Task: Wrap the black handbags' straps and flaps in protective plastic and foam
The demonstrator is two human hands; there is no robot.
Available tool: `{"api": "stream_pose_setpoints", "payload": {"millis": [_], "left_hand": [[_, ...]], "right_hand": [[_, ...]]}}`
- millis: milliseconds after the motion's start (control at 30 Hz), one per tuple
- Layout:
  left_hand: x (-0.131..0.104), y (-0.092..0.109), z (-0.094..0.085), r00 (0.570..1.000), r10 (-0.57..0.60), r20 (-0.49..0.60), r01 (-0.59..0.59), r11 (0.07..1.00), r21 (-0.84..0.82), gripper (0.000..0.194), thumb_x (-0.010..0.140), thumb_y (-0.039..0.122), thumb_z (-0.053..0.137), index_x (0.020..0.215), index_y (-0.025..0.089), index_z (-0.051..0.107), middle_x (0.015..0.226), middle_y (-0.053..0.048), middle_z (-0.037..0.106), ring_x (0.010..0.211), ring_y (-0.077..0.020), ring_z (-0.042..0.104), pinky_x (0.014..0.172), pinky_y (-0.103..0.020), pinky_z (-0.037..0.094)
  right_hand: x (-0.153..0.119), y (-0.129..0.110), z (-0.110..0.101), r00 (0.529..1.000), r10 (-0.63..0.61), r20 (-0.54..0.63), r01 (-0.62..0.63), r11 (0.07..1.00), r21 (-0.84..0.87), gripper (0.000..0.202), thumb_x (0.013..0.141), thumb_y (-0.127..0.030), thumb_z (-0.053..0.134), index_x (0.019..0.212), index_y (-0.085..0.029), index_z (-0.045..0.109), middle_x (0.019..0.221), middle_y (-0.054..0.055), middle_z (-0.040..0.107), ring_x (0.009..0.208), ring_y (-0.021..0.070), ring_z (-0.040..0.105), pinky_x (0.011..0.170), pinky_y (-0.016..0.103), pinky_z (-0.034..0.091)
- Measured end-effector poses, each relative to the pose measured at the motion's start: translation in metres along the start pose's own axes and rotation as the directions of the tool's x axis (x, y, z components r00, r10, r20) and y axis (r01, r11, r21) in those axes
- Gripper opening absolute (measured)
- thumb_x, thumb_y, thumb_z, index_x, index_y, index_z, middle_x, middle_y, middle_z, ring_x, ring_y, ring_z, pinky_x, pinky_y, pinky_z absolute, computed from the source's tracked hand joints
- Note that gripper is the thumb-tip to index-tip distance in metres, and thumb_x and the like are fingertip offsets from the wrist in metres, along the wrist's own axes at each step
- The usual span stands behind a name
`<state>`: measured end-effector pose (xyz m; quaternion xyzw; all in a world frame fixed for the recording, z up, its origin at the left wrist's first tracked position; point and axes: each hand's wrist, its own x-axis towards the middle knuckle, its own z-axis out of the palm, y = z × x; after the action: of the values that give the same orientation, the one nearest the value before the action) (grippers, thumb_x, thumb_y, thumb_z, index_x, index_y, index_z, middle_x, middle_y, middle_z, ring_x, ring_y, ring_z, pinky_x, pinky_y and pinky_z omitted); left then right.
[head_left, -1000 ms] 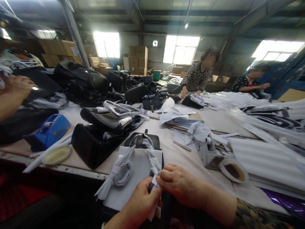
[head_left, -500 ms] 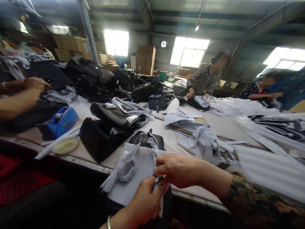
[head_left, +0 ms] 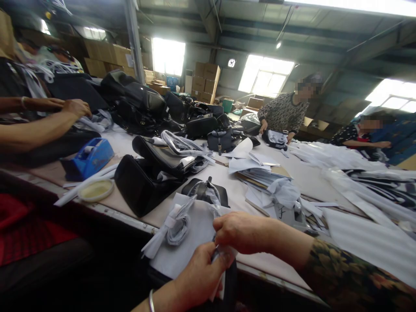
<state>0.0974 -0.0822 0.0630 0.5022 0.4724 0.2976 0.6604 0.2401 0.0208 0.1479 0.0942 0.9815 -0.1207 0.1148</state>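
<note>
A black bag (head_left: 154,273) leans at the table edge in front of me, with a white paper sheet (head_left: 196,225) over its face. A strap bundle wrapped in white material (head_left: 178,230) lies coiled on the sheet. My left hand (head_left: 201,271) is closed at the bag's right side, gripping a strap in thin, pale wrapping (head_left: 215,256). Just above it, my right hand (head_left: 243,234) pinches the same wrapped strap; its fingertips are partly hidden. The bag's wrapped handle (head_left: 212,195) rises behind the sheet.
Left on the table are an open black bag (head_left: 139,186), a blue tape dispenser (head_left: 92,158) and a round lid (head_left: 95,190). Papers (head_left: 250,173) lie right of centre, white sheeting (head_left: 364,234) farther right. A co-worker's hands (head_left: 76,108) are at left; another person (head_left: 282,112) stands across.
The view has shifted, so the scene sits slightly further right. Both my hands stay at the bag's right side, with a small change in finger position. The co-worker's hands at left have moved closer together.
</note>
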Motion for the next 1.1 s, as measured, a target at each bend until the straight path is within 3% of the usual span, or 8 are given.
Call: {"api": "stream_pose_setpoints", "payload": {"millis": [133,267,533,833,1100], "left_hand": [[-0.001,0.0,-0.004,0.998,0.052,0.029,-0.053,0.998,0.025,0.044,0.094,0.057,0.048,0.081,0.017,0.059,0.049,0.004,0.05,0.039,-0.0109,0.046,0.037,-0.021,0.031],[-0.001,0.002,-0.003,0.993,0.1,-0.063,-0.096,0.994,0.055,0.021,0.084,0.036,0.066,0.087,0.015,0.065,0.062,0.003,0.058,0.048,-0.0111,0.052,0.044,-0.021,0.037],[0.002,0.001,0.003,0.988,0.038,-0.146,-0.031,0.998,0.052,0.047,0.09,0.062,0.051,0.074,0.018,0.06,0.046,0.004,0.05,0.038,-0.0118,0.046,0.039,-0.022,0.032],[0.004,-0.008,0.0,0.993,0.022,-0.114,-0.028,0.998,-0.051,0.046,0.084,0.062,0.058,0.07,0.018,0.057,0.048,0.004,0.046,0.04,-0.0124,0.049,0.037,-0.021,0.03],[0.002,-0.006,-0.001,0.996,-0.011,-0.084,0.006,0.998,-0.057,0.05,0.085,0.067,0.055,0.069,0.02,0.055,0.047,0.005,0.044,0.038,-0.0116,0.048,0.034,-0.019,0.031]], "right_hand": [[0.005,-0.005,0.006,0.998,-0.023,-0.055,0.019,0.997,-0.076,0.011,0.078,-0.012,0.068,0.069,-0.017,0.064,0.073,0.0,0.055,0.065,0.0135,0.046,0.058,0.028,0.036],[0.007,-0.01,0.012,0.989,-0.043,-0.141,0.027,0.993,-0.112,0.012,0.077,-0.015,0.068,0.068,-0.018,0.061,0.073,0.001,0.057,0.066,0.0151,0.046,0.063,0.031,0.038],[0.004,-0.01,0.009,0.987,-0.032,-0.16,0.017,0.996,-0.093,0.022,0.072,-0.011,0.069,0.061,-0.02,0.052,0.069,0.0,0.054,0.064,0.015,0.048,0.06,0.03,0.038],[0.006,-0.007,-0.014,0.998,-0.07,0.008,0.07,0.994,-0.084,0.012,0.076,-0.008,0.069,0.071,-0.017,0.064,0.073,0.0,0.057,0.066,0.0141,0.051,0.053,0.028,0.036],[0.015,-0.016,-0.014,0.995,-0.06,0.085,0.072,0.987,-0.146,0.005,0.078,-0.012,0.07,0.075,-0.016,0.068,0.078,0.003,0.064,0.066,0.016,0.054,0.055,0.03,0.036]]}}
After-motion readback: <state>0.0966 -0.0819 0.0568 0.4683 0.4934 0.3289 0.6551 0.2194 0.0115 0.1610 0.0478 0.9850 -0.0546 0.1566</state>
